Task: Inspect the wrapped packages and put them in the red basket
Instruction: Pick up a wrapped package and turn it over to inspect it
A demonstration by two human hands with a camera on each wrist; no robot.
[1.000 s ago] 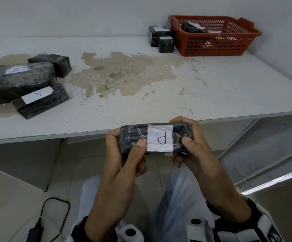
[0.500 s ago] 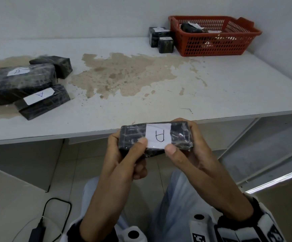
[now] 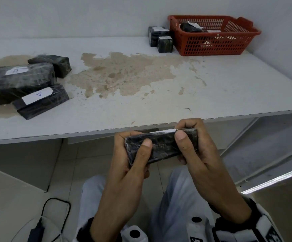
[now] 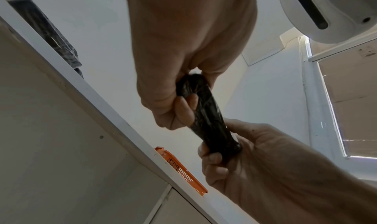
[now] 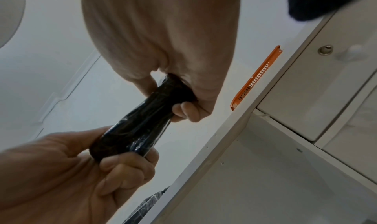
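Note:
A small black package wrapped in clear film (image 3: 161, 145) is held just below and in front of the table's front edge, its dark side up. Only a sliver of its white label shows at the top edge. My left hand (image 3: 133, 151) grips its left end, thumb on top. At the other end my right hand (image 3: 190, 138) grips it, thumb pressed on the upper face. Both wrist views show the package (image 4: 208, 114) (image 5: 142, 122) from below with fingers curled under it. The red basket (image 3: 213, 48) stands at the table's far right with wrapped packages inside.
Three black wrapped packages (image 3: 17, 81) lie in a pile at the table's left, two with white labels. Two small wrapped packages (image 3: 161, 39) stand left of the basket. A brown stain (image 3: 124, 74) covers the middle of the white table (image 3: 229, 95). A charger cable (image 3: 54, 212) lies on the floor.
The package has been turned over between my hands: its labelled face, up before, now faces away and a plain dark side is up. My right thumb has shifted onto the top.

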